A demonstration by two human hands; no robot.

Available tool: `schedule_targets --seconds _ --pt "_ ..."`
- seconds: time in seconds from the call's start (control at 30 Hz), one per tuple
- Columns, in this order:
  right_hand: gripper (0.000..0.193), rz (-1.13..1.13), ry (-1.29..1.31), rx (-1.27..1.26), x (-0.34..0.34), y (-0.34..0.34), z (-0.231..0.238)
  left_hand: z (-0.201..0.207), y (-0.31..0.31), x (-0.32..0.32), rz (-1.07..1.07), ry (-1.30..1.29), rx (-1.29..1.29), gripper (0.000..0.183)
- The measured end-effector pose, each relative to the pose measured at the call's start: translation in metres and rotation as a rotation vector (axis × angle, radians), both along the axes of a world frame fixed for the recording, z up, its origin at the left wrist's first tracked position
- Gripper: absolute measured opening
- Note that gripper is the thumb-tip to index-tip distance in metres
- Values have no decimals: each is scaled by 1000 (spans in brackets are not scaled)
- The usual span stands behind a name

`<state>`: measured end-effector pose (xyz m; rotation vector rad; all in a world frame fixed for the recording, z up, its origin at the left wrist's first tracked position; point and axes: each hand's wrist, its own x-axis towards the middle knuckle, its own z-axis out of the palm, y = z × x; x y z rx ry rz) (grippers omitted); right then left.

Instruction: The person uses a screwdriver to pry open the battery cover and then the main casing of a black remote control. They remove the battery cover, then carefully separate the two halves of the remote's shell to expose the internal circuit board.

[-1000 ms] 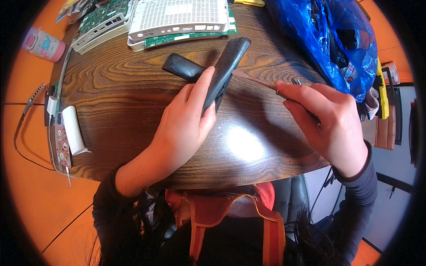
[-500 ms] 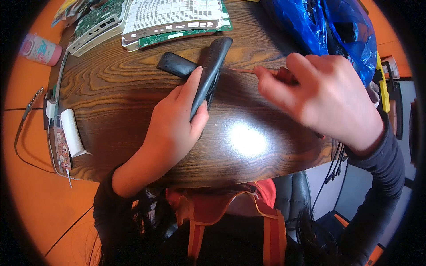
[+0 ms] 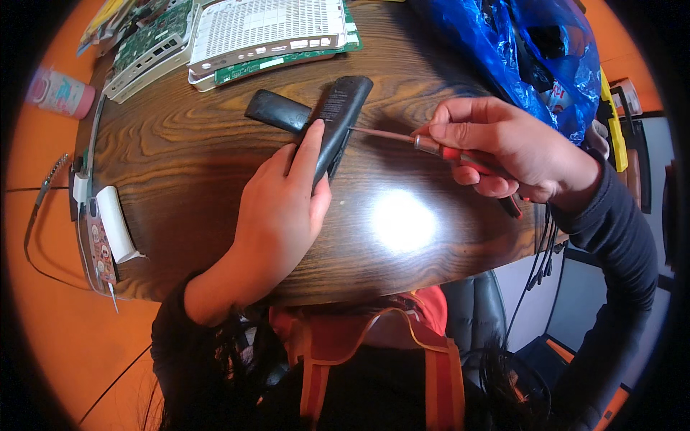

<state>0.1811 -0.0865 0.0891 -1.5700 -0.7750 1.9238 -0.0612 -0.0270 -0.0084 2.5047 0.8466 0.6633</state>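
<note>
My left hand point(image 3: 280, 194) is closed around a black remote control point(image 3: 343, 104), tilted so that a face with small pale print shows. In my right hand point(image 3: 496, 147) is a screwdriver point(image 3: 449, 151) with a red and black handle, gripped between thumb and fingers. Its thin shaft points left, and the tip meets the right side edge of the remote; whether it sits in the seam I cannot tell. Behind the remote, a second black oblong piece point(image 3: 277, 109), much like another remote, lies on the table, partly covered.
White vented casings point(image 3: 269, 29) and green circuit boards point(image 3: 154, 36) are stacked at the far left. A blue plastic bag point(image 3: 532, 65) fills the far right. A white roll point(image 3: 116, 223) and a phone point(image 3: 99, 244) lie at the left edge, and black cables point(image 3: 546, 251) hang at the right.
My right hand has turned, so its fingers and the screwdriver handle now show. The remote has tilted in my left hand, bringing its printed face into view.
</note>
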Motion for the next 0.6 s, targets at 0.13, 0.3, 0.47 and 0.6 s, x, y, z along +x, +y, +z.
schedule_targets --seconds 0.13,0.3,0.47,0.6 --pt "15 61 -100 142 5 -7 2 4 4 1 -21 -114 -203 55" --pt "12 403 -929 830 -1 -13 22 14 4 0 -35 -226 -562 53" --pt "18 481 -1129 991 -12 -19 26 18 9 3 8 -240 -527 49" --pt "18 520 -1142 1014 -14 -19 22 18 11 2 22 -223 -558 50"
